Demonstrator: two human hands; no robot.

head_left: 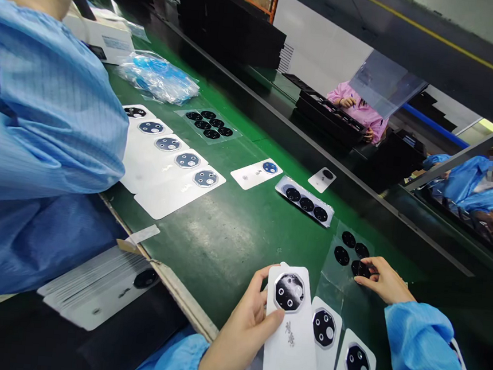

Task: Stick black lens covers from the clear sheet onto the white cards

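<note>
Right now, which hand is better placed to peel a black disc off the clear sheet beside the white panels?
Right, I'd judge: the right hand has its fingers at a disc on the sheet. The left hand is farther off, holding a panel.

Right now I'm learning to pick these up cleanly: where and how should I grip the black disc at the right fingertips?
Likely pinch the black disc by its rim, coming from the right: it looks flat on the clear sheet, with other discs beyond and left.
</note>
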